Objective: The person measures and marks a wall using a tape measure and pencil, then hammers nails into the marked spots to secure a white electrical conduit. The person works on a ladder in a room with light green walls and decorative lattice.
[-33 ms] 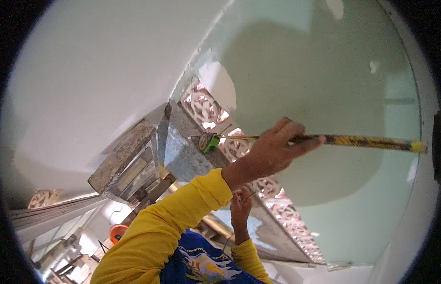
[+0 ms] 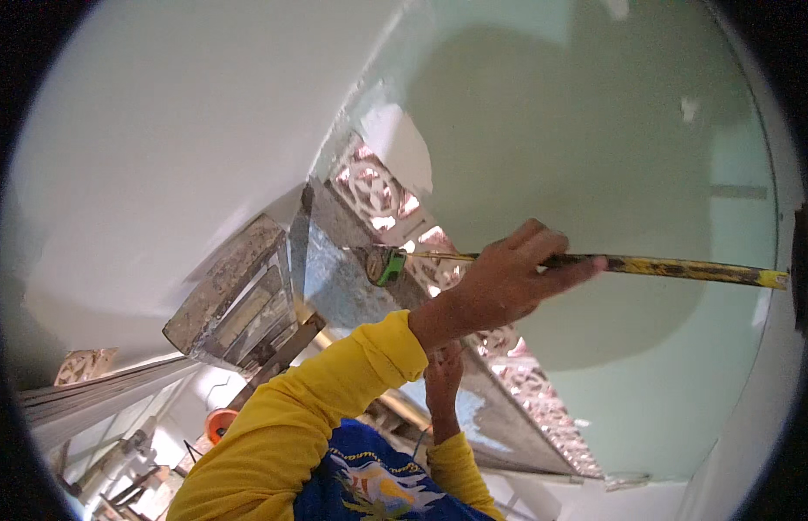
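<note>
Your left hand (image 2: 495,280) has thumb and fingers pinched on the tape (image 2: 695,270), its yellow-black blade stretching right across the green wall (image 2: 595,156) to the white edge, and left to its green-black case (image 2: 387,266) by the patterned blocks (image 2: 369,187). Your right hand (image 2: 443,386) is lower, partly behind your left cuff (image 2: 395,346), so can't tell its finger state. Further left, you've got a stained chair (image 2: 235,291), plus an orange bucket (image 2: 220,424) below.

Green-and-black tape measure (image 2: 388,266); dark-smudged yellow blade (image 2: 690,270) drawn out, running rightward, dipping slightly.
</note>
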{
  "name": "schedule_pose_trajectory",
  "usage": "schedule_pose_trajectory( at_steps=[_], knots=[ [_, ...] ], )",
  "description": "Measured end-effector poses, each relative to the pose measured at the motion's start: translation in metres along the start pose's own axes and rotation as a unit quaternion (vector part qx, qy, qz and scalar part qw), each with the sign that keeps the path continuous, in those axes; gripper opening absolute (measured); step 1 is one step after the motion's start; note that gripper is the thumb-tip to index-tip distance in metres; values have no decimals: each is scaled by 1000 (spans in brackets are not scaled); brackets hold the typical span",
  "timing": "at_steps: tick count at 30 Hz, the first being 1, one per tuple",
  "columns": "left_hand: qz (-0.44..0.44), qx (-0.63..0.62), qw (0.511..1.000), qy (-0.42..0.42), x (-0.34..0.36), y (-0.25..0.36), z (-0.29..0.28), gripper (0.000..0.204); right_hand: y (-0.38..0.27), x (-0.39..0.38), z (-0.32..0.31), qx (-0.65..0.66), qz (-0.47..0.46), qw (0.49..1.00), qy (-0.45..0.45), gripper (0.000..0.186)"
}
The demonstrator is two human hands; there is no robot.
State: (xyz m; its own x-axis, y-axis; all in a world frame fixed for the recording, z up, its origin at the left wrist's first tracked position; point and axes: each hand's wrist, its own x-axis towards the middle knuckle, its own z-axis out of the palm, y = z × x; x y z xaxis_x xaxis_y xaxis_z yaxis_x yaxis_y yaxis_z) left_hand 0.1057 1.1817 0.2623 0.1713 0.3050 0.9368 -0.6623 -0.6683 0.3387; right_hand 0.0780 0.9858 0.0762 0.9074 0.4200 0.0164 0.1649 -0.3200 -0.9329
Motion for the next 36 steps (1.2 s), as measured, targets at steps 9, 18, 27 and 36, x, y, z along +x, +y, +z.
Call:
schedule_pose_trajectory(
  at_steps=[9,18,27,36],
  knots=[
    [-89,-97,986,-99,-25,79,51,64,38,-30,-11,222,88,961,-140,58],
    [-183,-146,971,-53,-70,93,79,45,87,-91,15,310,67,947,-43,93],
    [-334,-270,885,-181,-134,113,80,51,101,-163,-11,306,136,942,9,87],
    [-466,-190,712,-490,-261,144,71,50,109,-227,-95,370,103,917,106,78]
  ],
)
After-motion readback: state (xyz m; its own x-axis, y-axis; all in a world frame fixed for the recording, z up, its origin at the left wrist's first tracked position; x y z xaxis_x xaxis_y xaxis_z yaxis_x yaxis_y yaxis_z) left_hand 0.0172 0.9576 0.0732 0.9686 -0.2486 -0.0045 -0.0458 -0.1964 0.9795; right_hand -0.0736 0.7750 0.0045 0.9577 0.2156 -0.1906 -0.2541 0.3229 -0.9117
